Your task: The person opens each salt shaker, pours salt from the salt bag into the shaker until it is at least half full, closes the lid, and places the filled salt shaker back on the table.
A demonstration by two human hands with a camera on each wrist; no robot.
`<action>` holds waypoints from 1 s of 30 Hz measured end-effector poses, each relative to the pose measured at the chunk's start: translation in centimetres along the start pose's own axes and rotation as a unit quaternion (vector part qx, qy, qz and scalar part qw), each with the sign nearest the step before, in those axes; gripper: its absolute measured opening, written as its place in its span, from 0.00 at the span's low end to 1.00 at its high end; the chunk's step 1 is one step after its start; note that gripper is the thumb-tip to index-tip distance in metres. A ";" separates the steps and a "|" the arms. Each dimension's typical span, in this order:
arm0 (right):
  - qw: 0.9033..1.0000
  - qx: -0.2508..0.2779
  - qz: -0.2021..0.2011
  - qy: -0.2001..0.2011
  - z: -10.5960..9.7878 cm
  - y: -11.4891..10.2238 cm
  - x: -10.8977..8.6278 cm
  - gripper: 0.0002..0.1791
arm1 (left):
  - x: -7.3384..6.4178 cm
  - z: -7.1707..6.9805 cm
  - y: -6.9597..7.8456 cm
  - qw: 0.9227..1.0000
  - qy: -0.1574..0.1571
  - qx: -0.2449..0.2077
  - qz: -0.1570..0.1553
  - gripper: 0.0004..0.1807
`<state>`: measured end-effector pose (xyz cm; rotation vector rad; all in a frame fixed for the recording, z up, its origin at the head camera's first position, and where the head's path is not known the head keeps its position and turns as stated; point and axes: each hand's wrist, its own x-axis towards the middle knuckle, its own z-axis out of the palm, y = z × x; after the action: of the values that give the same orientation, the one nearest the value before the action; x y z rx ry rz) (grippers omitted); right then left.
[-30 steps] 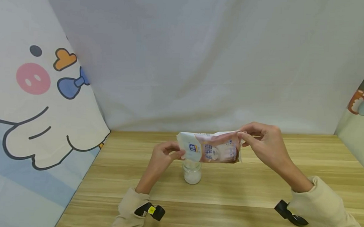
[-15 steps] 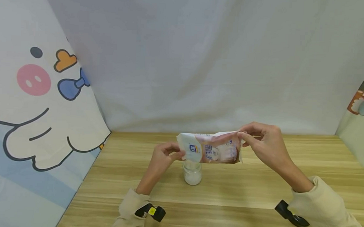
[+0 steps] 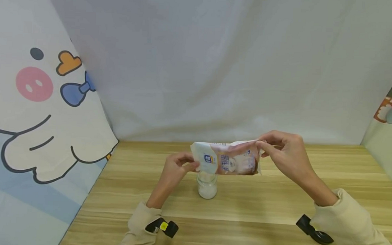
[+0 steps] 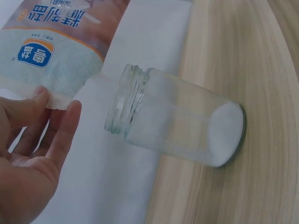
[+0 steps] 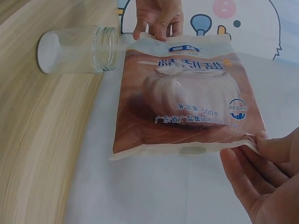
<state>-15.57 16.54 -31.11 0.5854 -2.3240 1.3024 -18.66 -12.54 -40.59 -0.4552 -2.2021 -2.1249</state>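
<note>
1. Your left hand (image 3: 175, 168) pinches the logo end of the salt bag (image 3: 230, 159) between thumb and fingers, at the pale edge.
2. Your right hand (image 3: 287, 151) grips the opposite end, thumb against fingers on a corner of the seam.
3. Between your two hands you hold the bag off the surface (image 3: 244, 228), stretched sideways, its right end a little higher than its left. The printed front, with blue lettering on pale blue and reddish brown, faces you.
4. Just below the bag's left end, a clear glass jar (image 3: 207, 187) stands upright and lidless on the wood-grain surface. From your head view the bag covers its mouth; both wrist views show the threaded rim close to the bag's corner, with a faint whitish streak between them.
5. Inside the jar you can see a layer of white salt (image 4: 226, 133) at the bottom.
6. Farther out on your arms are beige sleeves (image 3: 348, 218), with a black wrist camera (image 3: 171, 229) at each cuff.
7. Beyond the surface hangs a pale grey cloth (image 3: 217, 65); to your left is a cartoon-printed panel (image 3: 59, 139).
</note>
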 end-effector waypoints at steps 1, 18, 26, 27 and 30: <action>1.000 0.000 0.000 0.000 0.0 0.0 0.0 0.03 | 0.0 0.0 0.0 1.000 0.000 0.000 0.000 0.06; 1.000 -0.009 0.004 0.001 0.0 0.1 0.1 0.04 | 0.1 0.0 0.3 1.000 -0.001 0.000 -0.001 0.06; 1.000 -0.012 0.003 0.000 0.0 0.1 0.1 0.04 | 0.1 0.0 0.2 1.000 0.003 0.006 0.001 0.05; 1.000 -0.011 0.002 0.000 0.0 0.1 0.1 0.04 | 0.1 0.0 0.2 1.000 0.002 0.005 0.001 0.05; 1.000 -0.011 0.002 0.000 -0.1 0.1 0.1 0.04 | 0.1 0.0 0.3 1.000 0.002 0.004 0.002 0.05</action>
<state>-15.68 16.63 -31.10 0.5750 -2.3365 1.2774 -18.66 -12.52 -40.31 -0.4542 -2.2052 -2.1118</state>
